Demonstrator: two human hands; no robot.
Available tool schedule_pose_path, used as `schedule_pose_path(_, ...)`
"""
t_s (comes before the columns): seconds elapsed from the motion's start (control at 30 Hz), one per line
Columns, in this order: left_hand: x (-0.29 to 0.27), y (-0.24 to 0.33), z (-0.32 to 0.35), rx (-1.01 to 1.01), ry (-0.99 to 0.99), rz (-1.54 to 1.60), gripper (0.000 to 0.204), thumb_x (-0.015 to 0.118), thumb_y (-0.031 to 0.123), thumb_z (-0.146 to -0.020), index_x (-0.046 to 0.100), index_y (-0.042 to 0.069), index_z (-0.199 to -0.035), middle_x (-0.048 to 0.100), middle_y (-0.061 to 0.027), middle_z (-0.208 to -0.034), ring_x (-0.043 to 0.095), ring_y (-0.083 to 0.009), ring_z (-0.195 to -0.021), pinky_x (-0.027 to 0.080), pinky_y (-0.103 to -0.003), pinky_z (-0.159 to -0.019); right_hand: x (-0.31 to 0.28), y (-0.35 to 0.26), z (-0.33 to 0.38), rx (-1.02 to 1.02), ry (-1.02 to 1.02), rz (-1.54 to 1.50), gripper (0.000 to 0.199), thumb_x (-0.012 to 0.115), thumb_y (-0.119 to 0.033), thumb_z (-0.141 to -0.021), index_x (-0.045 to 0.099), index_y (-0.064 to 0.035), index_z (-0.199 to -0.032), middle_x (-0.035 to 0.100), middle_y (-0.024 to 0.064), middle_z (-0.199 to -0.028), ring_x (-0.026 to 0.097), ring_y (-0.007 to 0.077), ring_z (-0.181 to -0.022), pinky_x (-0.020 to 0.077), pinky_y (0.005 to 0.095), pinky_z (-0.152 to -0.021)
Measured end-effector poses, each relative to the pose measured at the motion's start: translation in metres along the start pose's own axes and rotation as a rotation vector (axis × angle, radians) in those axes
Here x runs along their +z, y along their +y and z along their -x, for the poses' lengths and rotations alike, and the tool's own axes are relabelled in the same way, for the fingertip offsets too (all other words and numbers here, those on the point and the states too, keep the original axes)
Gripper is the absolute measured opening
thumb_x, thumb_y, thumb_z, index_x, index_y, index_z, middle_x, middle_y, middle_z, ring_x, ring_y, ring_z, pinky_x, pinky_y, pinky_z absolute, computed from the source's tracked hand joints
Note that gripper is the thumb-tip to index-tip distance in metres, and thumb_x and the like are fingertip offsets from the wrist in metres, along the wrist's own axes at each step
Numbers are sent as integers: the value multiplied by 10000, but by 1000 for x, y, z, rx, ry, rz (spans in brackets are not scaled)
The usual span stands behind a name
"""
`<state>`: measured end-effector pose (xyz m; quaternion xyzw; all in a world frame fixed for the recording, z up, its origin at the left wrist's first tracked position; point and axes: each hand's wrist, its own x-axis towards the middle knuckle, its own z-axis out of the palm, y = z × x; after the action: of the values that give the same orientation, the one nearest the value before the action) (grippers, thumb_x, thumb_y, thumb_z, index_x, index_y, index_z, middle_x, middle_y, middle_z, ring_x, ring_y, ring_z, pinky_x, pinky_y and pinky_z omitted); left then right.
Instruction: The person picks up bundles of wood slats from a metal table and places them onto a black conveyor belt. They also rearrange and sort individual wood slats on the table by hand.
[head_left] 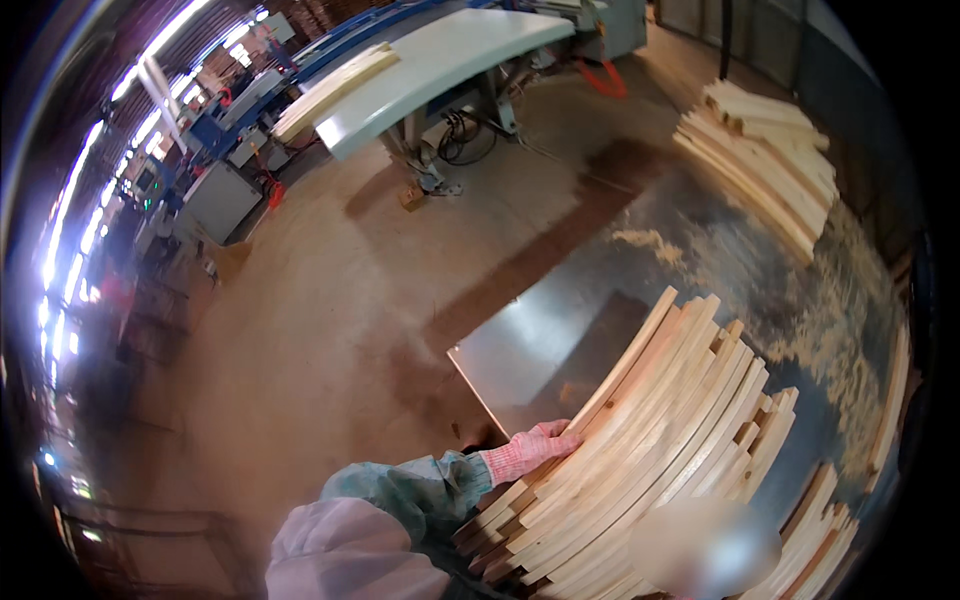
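My left hand (pixel 530 452), in a pink knit glove, is at the left side of a big stack of pale wooden strips (pixel 640 430). Its fingers are closed over the outermost strips, near the middle of their length. The strips lie side by side in several layers, their ends uneven. A green-blue sleeve (pixel 430 490) covers my left forearm. My right hand does not show; a blurred patch hides part of the stack's near end.
A dark metal tabletop (pixel 540 350) with sawdust (pixel 830 350) lies under the stack. Another wood pile (pixel 760 160) stands at the far right, and more strips (pixel 820 540) lie at the near right. Across the floor is a white-topped machine table (pixel 450 65) with boards (pixel 335 90) on it.
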<state>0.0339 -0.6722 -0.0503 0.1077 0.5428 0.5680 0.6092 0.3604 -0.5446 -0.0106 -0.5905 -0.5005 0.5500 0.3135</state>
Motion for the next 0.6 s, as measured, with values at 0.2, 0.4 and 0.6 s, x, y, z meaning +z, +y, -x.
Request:
schedule_pose_path(0.2, -37, 108, 62, 273, -111, 192, 557, 699, 375, -864, 524, 23, -1259, 620, -21, -1120, 558, -100, -1006, 454, -288, -905, 55, -124, 51, -212, -137, -11, 610, 679, -215, -777, 471, 34, -1293, 625, 108, -1103, 624, 230, -951, 522, 355, -850)
schedule_pose_path(0.4, 32, 2, 277, 446, -37, 168, 534, 702, 346, -863, 531, 33, -1260, 631, -29, -1102, 575, -110, -980, 473, -296, -877, -63, -108, 198, -290, -374, -62, 604, 680, -216, -774, 479, 34, -1285, 628, 110, -1100, 629, 232, -945, 529, 356, -841)
schedule_pose_path(0.6, 62, -66, 448, 635, 540, 152, 685, 676, 351, -892, 388, -39, -1376, 606, -51, -1179, 547, -89, -1047, 459, -253, -899, -101, -167, 286, -287, -805, -108, 597, 681, -218, -772, 486, 34, -1277, 631, 112, -1098, 633, 233, -939, 536, 357, -832)
